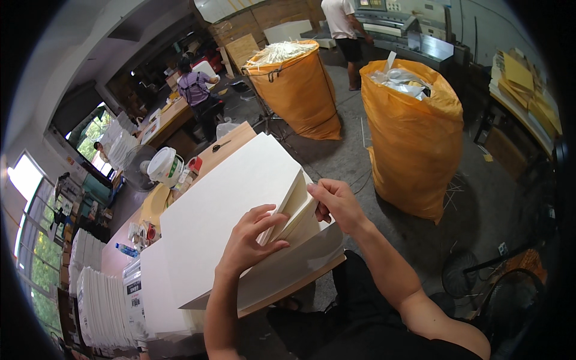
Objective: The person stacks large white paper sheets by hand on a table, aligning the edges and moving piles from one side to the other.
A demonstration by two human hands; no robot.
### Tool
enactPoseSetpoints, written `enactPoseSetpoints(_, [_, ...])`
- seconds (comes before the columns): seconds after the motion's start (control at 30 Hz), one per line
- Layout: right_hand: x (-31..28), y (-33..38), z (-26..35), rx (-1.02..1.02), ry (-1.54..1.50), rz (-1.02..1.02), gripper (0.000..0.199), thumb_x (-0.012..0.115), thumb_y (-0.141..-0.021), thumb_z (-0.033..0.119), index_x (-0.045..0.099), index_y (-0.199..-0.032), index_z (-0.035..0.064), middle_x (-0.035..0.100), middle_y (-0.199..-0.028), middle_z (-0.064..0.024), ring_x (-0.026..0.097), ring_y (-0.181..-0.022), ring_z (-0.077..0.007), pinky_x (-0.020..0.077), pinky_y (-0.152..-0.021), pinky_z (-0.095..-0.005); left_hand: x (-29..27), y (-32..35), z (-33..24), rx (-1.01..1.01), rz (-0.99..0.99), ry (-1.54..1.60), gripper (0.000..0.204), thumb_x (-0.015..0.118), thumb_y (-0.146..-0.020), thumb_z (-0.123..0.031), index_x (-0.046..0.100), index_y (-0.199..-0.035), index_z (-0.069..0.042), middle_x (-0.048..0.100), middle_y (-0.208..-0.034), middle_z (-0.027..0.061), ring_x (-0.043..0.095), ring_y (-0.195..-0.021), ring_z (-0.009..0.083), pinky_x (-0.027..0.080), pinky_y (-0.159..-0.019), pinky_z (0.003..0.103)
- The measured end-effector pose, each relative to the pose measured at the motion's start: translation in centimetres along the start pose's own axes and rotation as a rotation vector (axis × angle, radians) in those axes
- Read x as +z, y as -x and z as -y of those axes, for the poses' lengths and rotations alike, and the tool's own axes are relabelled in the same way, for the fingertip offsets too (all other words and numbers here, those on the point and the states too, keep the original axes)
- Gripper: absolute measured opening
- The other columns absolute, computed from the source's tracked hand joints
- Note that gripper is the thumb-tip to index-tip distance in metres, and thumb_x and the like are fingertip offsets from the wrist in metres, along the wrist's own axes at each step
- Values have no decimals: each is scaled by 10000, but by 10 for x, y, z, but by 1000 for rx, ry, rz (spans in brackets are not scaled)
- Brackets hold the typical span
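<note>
In front of me lies a large stack of white paper sheets (219, 207), its near right corner lifted and bent back in layers. My left hand (247, 237) straddles the edge of the lifted sheets, fingers on top and thumb below. At the corner, my right hand (337, 204) is closed with thumb and fingers pinching the sheets' edge. Between the two hands the layers fan apart. Under the stack shows the brown edge of a board or tabletop (294, 285).
Two tall orange sacks of paper scraps (300, 96) (414, 150) stand beyond the table. A white bucket (165, 167), a fan (139, 167) and a bottle (126, 249) are at left. Fans (510, 300) stand lower right. Two people (195, 90) (343, 27) work farther off.
</note>
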State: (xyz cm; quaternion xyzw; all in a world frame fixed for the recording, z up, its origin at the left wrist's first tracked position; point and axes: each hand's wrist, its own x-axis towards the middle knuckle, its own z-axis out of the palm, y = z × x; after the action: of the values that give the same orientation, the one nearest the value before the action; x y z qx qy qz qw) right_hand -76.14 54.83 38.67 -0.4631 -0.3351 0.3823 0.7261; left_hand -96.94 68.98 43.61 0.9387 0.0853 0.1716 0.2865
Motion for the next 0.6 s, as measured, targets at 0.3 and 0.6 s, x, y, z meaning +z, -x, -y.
enactPoseSetpoints(0.3, [1, 3, -16, -124, 18, -44, 569, 575, -1014, 617, 532, -781, 100, 518, -661, -5, 581, -576, -104, 397, -484, -225, -2, 0, -4, 30, 76, -164, 629, 746, -916, -129, 532, -1507, -134, 529, -1513, 185, 562, -1343, 363, 468, -1113, 452])
enactPoseSetpoints(0.6, [15, 2, -21, -308, 427, -205, 460, 612, -1043, 407, 484, -717, 108, 517, -623, 12, 547, -539, -83, 389, -467, -231, 4, 0, 1, 48, -12, -139, 468, 647, -959, -45, 602, -1416, -137, 535, -1493, 212, 619, -1268, 377, 510, -1061, 431])
